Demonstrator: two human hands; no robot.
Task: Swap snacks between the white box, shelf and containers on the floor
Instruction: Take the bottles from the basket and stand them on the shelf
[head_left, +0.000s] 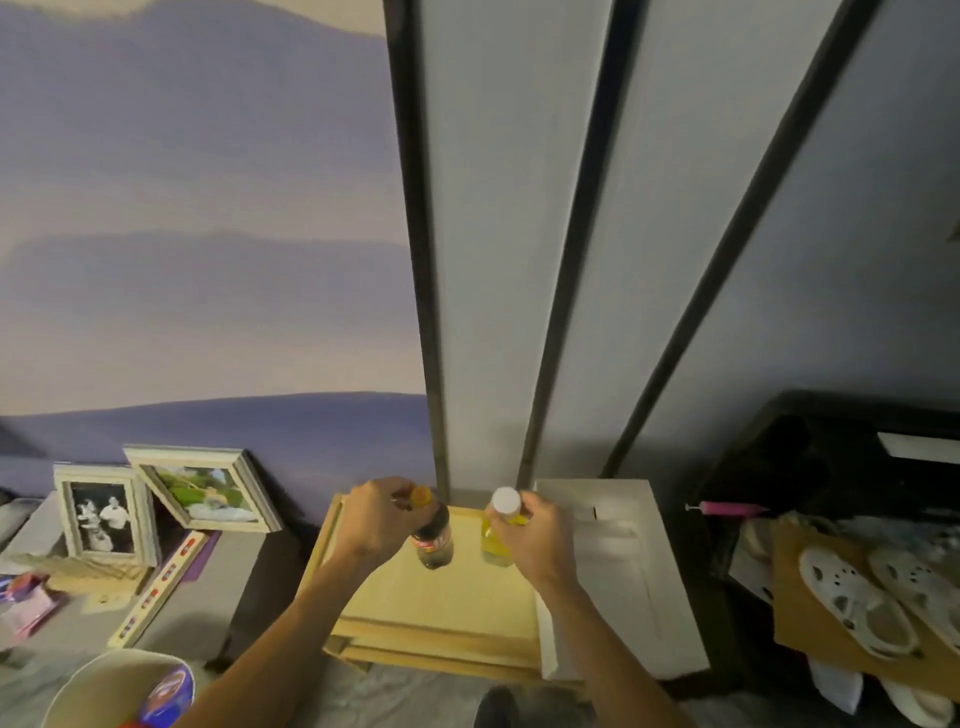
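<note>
Left grip (382, 517) on cola bottle (434, 543), right grip (530, 535) on yellow bottle (494, 540).

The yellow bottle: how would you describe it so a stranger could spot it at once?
Find the pale wooden top at the foot of the grey wall panels. Two bottles stand on it; the yellow bottle is the right-hand one, gripped by the right hand. Its white cap and yellow body set it apart from the dark bottle beside it.
</note>
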